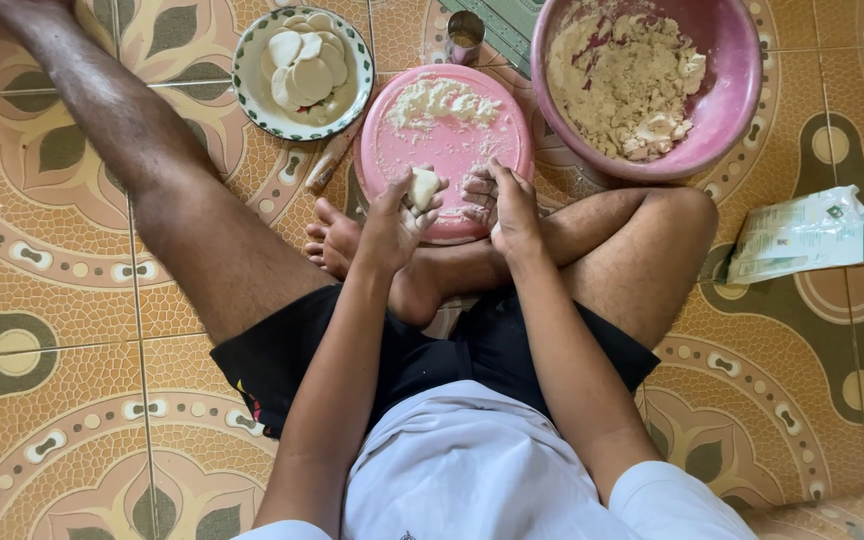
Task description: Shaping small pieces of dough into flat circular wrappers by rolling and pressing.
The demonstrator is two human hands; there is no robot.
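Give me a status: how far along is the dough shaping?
Done: a stack of flat white discs sits in the patterned bowl. In hand: the left hand holds a small dough piece, the right hand beside it over the pink board. Left: the pink basin holds plenty of crumbly dough.

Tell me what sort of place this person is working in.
Probably a home, with food being made on the floor. The person sits on a patterned orange tiled floor beside a large pink plastic bowl of crumbly dough and a patterned plate of flat dough discs. The left hand holds a small dough lump.
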